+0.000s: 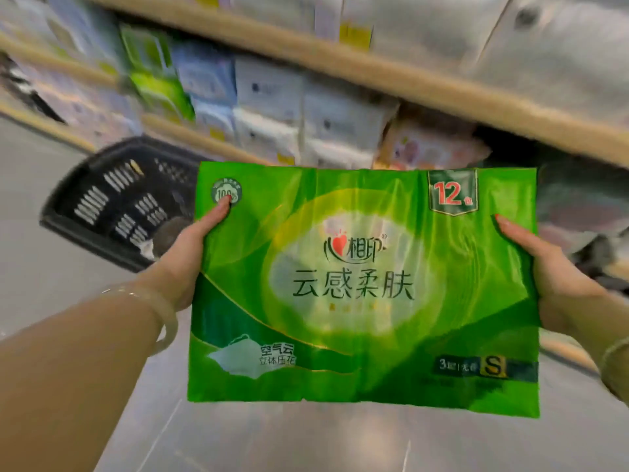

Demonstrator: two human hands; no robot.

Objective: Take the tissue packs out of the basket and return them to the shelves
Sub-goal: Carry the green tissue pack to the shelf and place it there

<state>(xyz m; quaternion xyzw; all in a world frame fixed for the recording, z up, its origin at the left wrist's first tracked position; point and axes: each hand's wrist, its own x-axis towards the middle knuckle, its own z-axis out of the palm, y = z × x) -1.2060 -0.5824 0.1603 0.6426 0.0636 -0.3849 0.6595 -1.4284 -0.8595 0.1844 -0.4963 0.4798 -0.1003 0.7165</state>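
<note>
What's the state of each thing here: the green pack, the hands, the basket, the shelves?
Green tissue pack: sealed, held up flat, out of the basket.
Left hand: grip on pack's left edge.
Right hand: grip on pack's right edge.
Basket: on floor, contents unclear.
Shelves: stocked, blurred.

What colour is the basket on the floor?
Black, seen in the head view: the basket sits left of the tissue pack.

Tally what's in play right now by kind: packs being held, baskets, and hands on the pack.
Green tissue pack held up in front of the shelves: 1
Black basket on the floor, to the left: 1
Hands gripping the pack's sides, left hand and right hand: 2
Total: 4
Shelf stock behind is too blurred to count.
</note>
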